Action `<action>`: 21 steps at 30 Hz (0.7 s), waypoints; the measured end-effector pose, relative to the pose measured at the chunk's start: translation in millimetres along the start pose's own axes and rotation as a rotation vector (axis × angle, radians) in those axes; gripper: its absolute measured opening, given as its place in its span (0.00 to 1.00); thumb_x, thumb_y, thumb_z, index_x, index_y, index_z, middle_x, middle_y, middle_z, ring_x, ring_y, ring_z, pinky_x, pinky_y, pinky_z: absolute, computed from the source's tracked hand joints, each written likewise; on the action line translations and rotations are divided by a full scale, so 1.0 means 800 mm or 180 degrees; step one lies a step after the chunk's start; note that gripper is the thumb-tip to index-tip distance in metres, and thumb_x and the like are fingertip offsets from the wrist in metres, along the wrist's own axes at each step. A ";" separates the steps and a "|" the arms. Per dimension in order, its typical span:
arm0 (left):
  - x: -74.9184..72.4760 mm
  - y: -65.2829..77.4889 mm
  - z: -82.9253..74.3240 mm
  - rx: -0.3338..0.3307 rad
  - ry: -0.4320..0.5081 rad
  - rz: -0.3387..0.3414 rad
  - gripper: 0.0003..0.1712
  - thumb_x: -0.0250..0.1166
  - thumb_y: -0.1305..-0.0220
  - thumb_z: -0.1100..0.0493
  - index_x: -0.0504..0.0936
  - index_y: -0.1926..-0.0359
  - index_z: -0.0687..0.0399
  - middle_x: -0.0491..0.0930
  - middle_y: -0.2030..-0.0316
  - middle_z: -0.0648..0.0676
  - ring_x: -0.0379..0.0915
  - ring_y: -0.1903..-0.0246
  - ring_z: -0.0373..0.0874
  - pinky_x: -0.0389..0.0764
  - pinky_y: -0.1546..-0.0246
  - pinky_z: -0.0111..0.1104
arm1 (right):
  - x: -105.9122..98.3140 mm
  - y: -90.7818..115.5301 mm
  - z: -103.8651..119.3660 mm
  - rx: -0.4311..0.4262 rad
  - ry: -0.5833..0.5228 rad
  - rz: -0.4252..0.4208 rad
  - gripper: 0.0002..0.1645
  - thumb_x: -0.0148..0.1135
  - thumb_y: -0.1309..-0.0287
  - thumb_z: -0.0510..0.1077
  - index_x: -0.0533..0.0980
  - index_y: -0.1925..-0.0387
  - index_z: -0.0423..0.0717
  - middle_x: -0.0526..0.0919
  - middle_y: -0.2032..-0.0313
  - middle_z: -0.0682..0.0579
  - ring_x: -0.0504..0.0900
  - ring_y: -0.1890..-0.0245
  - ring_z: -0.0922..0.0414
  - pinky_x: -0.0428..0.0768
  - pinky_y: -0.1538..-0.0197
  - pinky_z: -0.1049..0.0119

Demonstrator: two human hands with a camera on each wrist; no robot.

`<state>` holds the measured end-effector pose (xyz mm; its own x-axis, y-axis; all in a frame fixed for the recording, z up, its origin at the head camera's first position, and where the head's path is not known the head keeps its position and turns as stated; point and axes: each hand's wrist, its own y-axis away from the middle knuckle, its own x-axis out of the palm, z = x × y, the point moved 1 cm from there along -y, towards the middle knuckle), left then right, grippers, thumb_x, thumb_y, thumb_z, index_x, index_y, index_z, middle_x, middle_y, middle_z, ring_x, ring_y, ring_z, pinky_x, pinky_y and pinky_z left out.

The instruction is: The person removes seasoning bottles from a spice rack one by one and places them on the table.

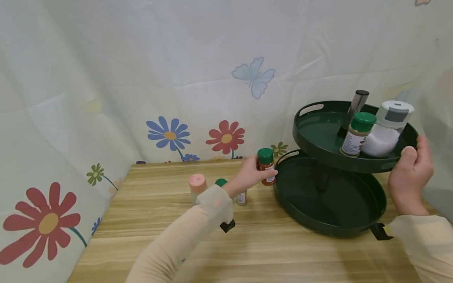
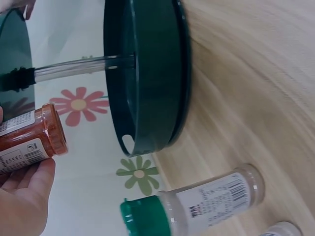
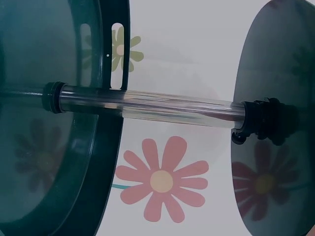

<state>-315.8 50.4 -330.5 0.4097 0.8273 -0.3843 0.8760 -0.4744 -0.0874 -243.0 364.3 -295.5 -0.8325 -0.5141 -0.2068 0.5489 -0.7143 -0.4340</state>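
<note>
My left hand (image 1: pixel 250 173) grips a spice jar (image 1: pixel 266 167) with a green cap and reddish-brown contents, beside the left rim of the lower tier. In the left wrist view its labelled lower end points toward the tray, and the cap is out of sight. On the right, my right hand (image 1: pixel 412 177) holds the rim of the upper tier of a dark green two-tier round tray (image 1: pixel 311 151), thumb at the edge. That tier carries a green-capped spice jar (image 1: pixel 356 135) and a clear container of white powder (image 1: pixel 383 135). The right wrist view shows the central post (image 3: pixel 182 108).
Left of the tray, a pink-capped container (image 1: pixel 197 184) and green-capped jars stand on the wooden table (image 1: pixel 148 220), partly hidden by my left arm. One pale jar (image 2: pixel 211 201) shows clearly in the left wrist view. Behind hangs a flowered curtain (image 1: pixel 198 78).
</note>
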 end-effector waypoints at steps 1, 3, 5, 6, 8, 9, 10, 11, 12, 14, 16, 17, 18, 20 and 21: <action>0.001 0.001 0.002 -0.0044 -0.0002 0.0020 0.24 0.65 0.48 0.52 0.68 0.51 0.52 0.76 0.58 0.52 0.74 0.60 0.42 0.77 0.57 0.34 | 0.000 0.000 0.000 -0.0003 -0.0005 -0.0007 0.29 0.30 0.40 0.45 0.54 0.35 0.51 0.54 0.34 0.57 0.50 0.36 0.70 0.46 0.35 0.78; 0.002 0.004 0.006 -0.0117 -0.0036 0.0046 0.25 0.65 0.49 0.52 0.68 0.51 0.51 0.76 0.57 0.52 0.73 0.60 0.42 0.76 0.56 0.35 | -0.001 0.000 0.000 -0.0003 -0.0018 0.0004 0.29 0.30 0.39 0.45 0.54 0.35 0.50 0.54 0.34 0.57 0.50 0.36 0.70 0.46 0.35 0.78; 0.002 0.006 0.010 -0.0171 -0.0073 0.0065 0.24 0.65 0.49 0.51 0.69 0.52 0.51 0.76 0.57 0.51 0.74 0.60 0.42 0.76 0.56 0.36 | -0.001 0.000 0.000 -0.0007 -0.0035 0.0020 0.29 0.30 0.39 0.44 0.54 0.35 0.50 0.54 0.34 0.57 0.50 0.36 0.70 0.46 0.35 0.78; 0.003 0.007 0.012 -0.0168 -0.0108 0.0072 0.24 0.65 0.49 0.51 0.69 0.52 0.51 0.76 0.57 0.51 0.74 0.60 0.42 0.76 0.56 0.36 | -0.001 0.001 0.000 -0.0006 -0.0034 0.0034 0.29 0.30 0.39 0.44 0.54 0.35 0.50 0.54 0.34 0.57 0.50 0.36 0.70 0.46 0.35 0.78; 0.004 0.009 0.017 -0.0166 -0.0162 0.0091 0.23 0.65 0.49 0.51 0.70 0.52 0.52 0.77 0.57 0.52 0.74 0.60 0.42 0.76 0.56 0.36 | -0.001 0.001 0.000 0.0001 -0.0037 0.0062 0.29 0.30 0.39 0.45 0.53 0.35 0.51 0.53 0.34 0.57 0.49 0.36 0.71 0.45 0.35 0.78; 0.004 0.010 0.020 -0.0158 -0.0179 0.0104 0.23 0.65 0.48 0.51 0.70 0.52 0.52 0.77 0.57 0.52 0.74 0.60 0.42 0.76 0.56 0.36 | -0.001 0.001 0.000 0.0001 -0.0034 0.0068 0.29 0.30 0.39 0.45 0.53 0.35 0.51 0.53 0.34 0.57 0.49 0.36 0.70 0.45 0.35 0.78; 0.004 0.011 0.023 -0.0165 -0.0195 0.0118 0.24 0.65 0.48 0.50 0.69 0.52 0.51 0.77 0.57 0.52 0.74 0.60 0.42 0.76 0.55 0.36 | -0.001 0.001 0.000 0.0002 -0.0030 0.0074 0.29 0.29 0.39 0.45 0.53 0.35 0.51 0.52 0.34 0.57 0.49 0.36 0.70 0.45 0.35 0.77; 0.005 0.012 0.026 -0.0160 -0.0208 0.0133 0.24 0.64 0.48 0.50 0.69 0.52 0.51 0.77 0.57 0.51 0.74 0.59 0.42 0.76 0.55 0.37 | -0.001 0.001 0.000 0.0008 -0.0025 0.0083 0.29 0.29 0.39 0.45 0.53 0.35 0.51 0.52 0.34 0.57 0.48 0.36 0.70 0.45 0.35 0.77; 0.005 0.013 0.030 -0.0160 -0.0214 0.0147 0.24 0.64 0.48 0.50 0.69 0.51 0.51 0.77 0.56 0.51 0.74 0.59 0.42 0.75 0.54 0.37 | -0.001 0.001 0.000 0.0011 -0.0025 0.0086 0.29 0.29 0.39 0.45 0.53 0.35 0.51 0.52 0.34 0.57 0.48 0.36 0.70 0.45 0.35 0.77; 0.006 0.014 0.037 -0.0181 -0.0204 0.0167 0.25 0.64 0.49 0.49 0.69 0.51 0.50 0.76 0.56 0.51 0.74 0.59 0.42 0.75 0.54 0.38 | -0.001 0.000 0.000 0.0011 -0.0023 0.0086 0.29 0.29 0.39 0.45 0.53 0.35 0.51 0.52 0.34 0.57 0.48 0.36 0.70 0.45 0.35 0.78; 0.006 0.015 0.044 -0.0181 -0.0198 0.0181 0.24 0.64 0.48 0.49 0.69 0.51 0.50 0.76 0.56 0.50 0.74 0.58 0.42 0.75 0.53 0.38 | -0.001 0.000 -0.001 0.0013 -0.0013 0.0085 0.29 0.29 0.39 0.45 0.53 0.35 0.51 0.52 0.34 0.57 0.48 0.36 0.70 0.45 0.35 0.78; 0.007 0.015 0.047 -0.0182 -0.0210 0.0185 0.24 0.64 0.48 0.50 0.69 0.51 0.50 0.76 0.56 0.50 0.74 0.58 0.41 0.75 0.53 0.38 | -0.001 -0.001 -0.001 0.0013 -0.0014 0.0080 0.29 0.29 0.39 0.45 0.53 0.35 0.51 0.52 0.34 0.57 0.48 0.36 0.70 0.45 0.35 0.78; 0.007 0.016 0.049 -0.0194 -0.0221 0.0188 0.24 0.64 0.48 0.50 0.69 0.52 0.50 0.76 0.56 0.50 0.74 0.58 0.41 0.75 0.53 0.38 | -0.001 -0.001 -0.001 0.0012 -0.0012 0.0076 0.29 0.29 0.39 0.45 0.53 0.35 0.51 0.52 0.34 0.57 0.48 0.36 0.70 0.45 0.35 0.78; 0.008 0.018 0.054 -0.0216 -0.0255 0.0196 0.24 0.64 0.48 0.49 0.68 0.52 0.50 0.76 0.56 0.50 0.74 0.59 0.41 0.75 0.54 0.38 | 0.000 -0.001 -0.001 0.0015 0.0000 0.0067 0.29 0.29 0.39 0.45 0.53 0.35 0.51 0.53 0.34 0.57 0.49 0.36 0.70 0.45 0.35 0.78; 0.008 0.019 0.056 -0.0231 -0.0263 0.0204 0.24 0.64 0.48 0.49 0.68 0.51 0.50 0.76 0.57 0.51 0.74 0.59 0.41 0.75 0.55 0.37 | 0.000 -0.001 -0.001 0.0016 0.0007 0.0064 0.29 0.29 0.39 0.45 0.53 0.35 0.51 0.52 0.34 0.57 0.48 0.36 0.70 0.45 0.35 0.78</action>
<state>-311.0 34.8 -375.6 0.4457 0.7670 -0.4616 0.8660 -0.5000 0.0055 -243.5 365.6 -295.6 -0.8215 -0.5272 -0.2174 0.5659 -0.7064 -0.4253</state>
